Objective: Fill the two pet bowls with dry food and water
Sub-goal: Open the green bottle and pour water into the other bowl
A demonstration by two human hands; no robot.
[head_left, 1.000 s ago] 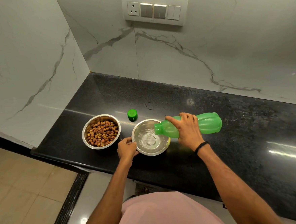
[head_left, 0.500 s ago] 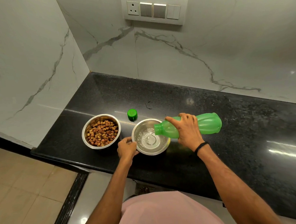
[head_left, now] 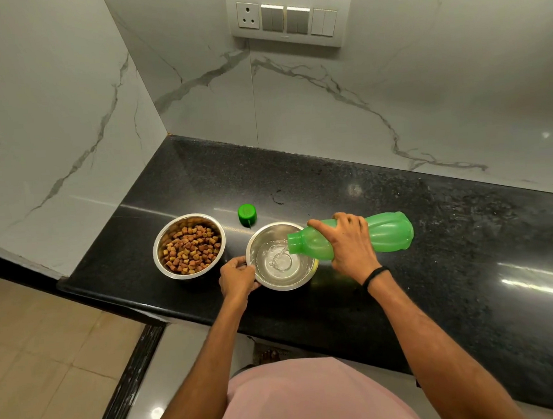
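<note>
Two steel bowls stand side by side on the black counter (head_left: 468, 261). The left bowl (head_left: 160, 250) holds brown dry kibble. The right bowl (head_left: 301, 281) has clear water in its bottom. My right hand (head_left: 349, 243) grips a green plastic bottle (head_left: 391, 232), held on its side with its open mouth over the right bowl, and a thin stream of water runs from it into the bowl. My left hand (head_left: 237, 277) holds the right bowl's near-left rim. The bottle's green cap (head_left: 247, 214) lies on the counter just behind the two bowls.
Marble walls close the counter's back and left end. A switch panel with a socket (head_left: 287, 15) is on the back wall. The counter's front edge runs just in front of the bowls, with tiled floor (head_left: 34, 373) below left. Counter stretches away to the right.
The water in the right bowl keeps swirling as the stream falls. Both hands, the bottle and the bowls stay almost where they were.
</note>
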